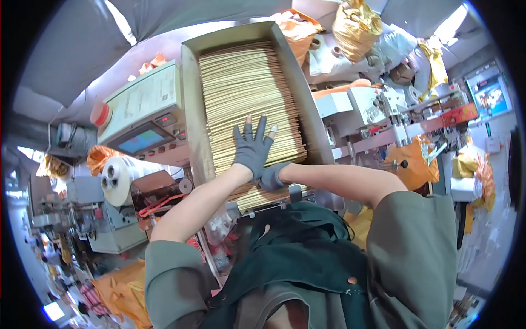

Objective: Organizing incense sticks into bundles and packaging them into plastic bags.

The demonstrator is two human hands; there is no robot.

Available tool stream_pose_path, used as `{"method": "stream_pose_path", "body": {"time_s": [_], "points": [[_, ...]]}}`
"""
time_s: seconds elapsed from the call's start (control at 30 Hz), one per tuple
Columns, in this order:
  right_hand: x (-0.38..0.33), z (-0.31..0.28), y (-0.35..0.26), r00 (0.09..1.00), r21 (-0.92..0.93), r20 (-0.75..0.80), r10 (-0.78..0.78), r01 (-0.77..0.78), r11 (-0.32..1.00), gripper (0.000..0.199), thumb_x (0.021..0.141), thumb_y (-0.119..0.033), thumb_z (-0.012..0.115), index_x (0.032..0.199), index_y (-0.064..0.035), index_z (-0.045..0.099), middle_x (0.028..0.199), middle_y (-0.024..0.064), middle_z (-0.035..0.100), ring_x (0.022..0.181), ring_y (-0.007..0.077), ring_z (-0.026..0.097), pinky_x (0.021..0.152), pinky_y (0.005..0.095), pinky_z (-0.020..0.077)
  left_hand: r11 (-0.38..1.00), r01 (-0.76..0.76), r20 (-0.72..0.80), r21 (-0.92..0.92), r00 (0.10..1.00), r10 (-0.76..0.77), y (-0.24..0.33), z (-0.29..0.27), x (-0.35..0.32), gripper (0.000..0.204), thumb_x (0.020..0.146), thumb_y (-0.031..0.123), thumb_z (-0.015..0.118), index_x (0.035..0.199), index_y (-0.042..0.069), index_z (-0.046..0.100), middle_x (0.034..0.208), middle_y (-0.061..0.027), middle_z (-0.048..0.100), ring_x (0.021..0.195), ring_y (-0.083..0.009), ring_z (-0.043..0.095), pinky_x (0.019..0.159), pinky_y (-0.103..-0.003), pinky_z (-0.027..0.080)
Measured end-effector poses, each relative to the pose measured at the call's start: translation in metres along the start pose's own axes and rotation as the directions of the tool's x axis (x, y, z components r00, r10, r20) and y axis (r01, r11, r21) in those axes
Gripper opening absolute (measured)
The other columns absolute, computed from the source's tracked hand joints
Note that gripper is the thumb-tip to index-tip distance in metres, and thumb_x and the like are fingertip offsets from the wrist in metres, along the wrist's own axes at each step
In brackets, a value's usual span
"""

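A long tan tray (192,109) with raised walls stretches away in front of me. Thin tan cardboard-like sheets (246,77) stand on edge in it, packed in a dense row. My left hand (253,149), in a dark grey glove with some bare fingertips, lies with fingers spread across the tops of the sheets. Just below its wrist, my right hand (274,176), also gloved in grey, rests against the nearer sheets. The right fingers are mostly hidden, so their grip is unclear. Small metal clips (295,193) stand at the tray's near end.
On the left stands a control box (145,104) with a small screen and a red knob, and below it a white roll (116,178). Machine parts on a rail (402,131) run along the right. Orange bags (416,162) and a yellow bag (356,30) lie around.
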State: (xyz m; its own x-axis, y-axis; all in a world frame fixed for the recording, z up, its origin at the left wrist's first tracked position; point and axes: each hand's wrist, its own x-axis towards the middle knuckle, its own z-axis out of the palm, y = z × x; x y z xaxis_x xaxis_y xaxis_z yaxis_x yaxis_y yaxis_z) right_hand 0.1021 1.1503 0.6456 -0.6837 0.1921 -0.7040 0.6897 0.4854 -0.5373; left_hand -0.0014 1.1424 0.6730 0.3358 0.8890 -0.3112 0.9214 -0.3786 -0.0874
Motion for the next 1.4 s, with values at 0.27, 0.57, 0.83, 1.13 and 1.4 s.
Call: {"method": "stream_pose_path", "body": {"time_s": [0.27,0.57,0.83,1.13,1.4], "points": [[0.053,0.034,0.032,0.964,0.198,-0.212,0.162,-0.120,0.973,0.053,0.085,-0.045,0.043,0.130,-0.0184,0.047,0.131,0.0098,0.050,0.120,0.0260,0.047,0.099,0.0371,0.0356,0.974,-0.084,-0.357,0.212,0.921,0.157,0.007,0.035,0.013,0.061,0.080,0.019,0.052,0.137,0.022,0.031,0.149,-0.0125,0.016,0.135,-0.0434,0.011,0.099,-0.070,0.003],[0.094,0.042,0.050,0.911,0.277,-0.343,0.231,-0.137,0.951,0.041,0.085,-0.036,0.046,0.110,-0.0071,0.063,0.115,0.0164,0.059,0.106,0.0321,0.057,0.090,0.0425,0.0428,0.976,-0.075,-0.486,0.203,0.858,0.167,-0.006,0.037,0.027,0.073,0.075,0.021,0.058,0.140,0.019,0.025,0.149,-0.0165,0.012,0.135,-0.0457,0.011,0.101,-0.068,0.001],[0.081,0.015,0.040,0.843,0.212,-0.511,0.170,-0.068,0.975,0.031,0.082,-0.022,0.048,0.098,-0.0035,0.067,0.098,0.0172,0.066,0.091,0.0334,0.063,0.078,0.0430,0.0492,0.986,0.010,-0.507,0.163,0.859,0.076,-0.011,0.000,0.037,0.070,0.076,0.014,0.056,0.140,0.019,0.027,0.148,-0.0194,0.013,0.135,-0.0469,0.009,0.101,-0.067,0.005],[0.060,-0.016,0.026,0.847,-0.023,-0.531,0.000,-0.014,1.000,0.031,0.082,-0.025,0.049,0.104,-0.0099,0.067,0.107,0.0126,0.064,0.099,0.0294,0.060,0.087,0.0413,0.0453,0.983,0.027,-0.498,0.180,0.865,0.067,-0.029,0.011,0.046,0.078,0.071,0.019,0.061,0.141,0.018,0.026,0.149,-0.0169,0.014,0.135,-0.0456,0.010,0.102,-0.065,0.005],[0.065,-0.011,0.033,0.795,0.012,-0.607,-0.002,0.012,1.000,0.031,0.082,-0.025,0.049,0.104,-0.0103,0.066,0.108,0.0122,0.064,0.100,0.0293,0.060,0.088,0.0411,0.0450,0.996,0.018,-0.431,0.088,0.902,0.022,-0.022,0.010,0.038,0.090,0.063,0.024,0.066,0.142,0.019,0.023,0.150,-0.0143,0.011,0.136,-0.0429,0.009,0.103,-0.064,0.001]]}}
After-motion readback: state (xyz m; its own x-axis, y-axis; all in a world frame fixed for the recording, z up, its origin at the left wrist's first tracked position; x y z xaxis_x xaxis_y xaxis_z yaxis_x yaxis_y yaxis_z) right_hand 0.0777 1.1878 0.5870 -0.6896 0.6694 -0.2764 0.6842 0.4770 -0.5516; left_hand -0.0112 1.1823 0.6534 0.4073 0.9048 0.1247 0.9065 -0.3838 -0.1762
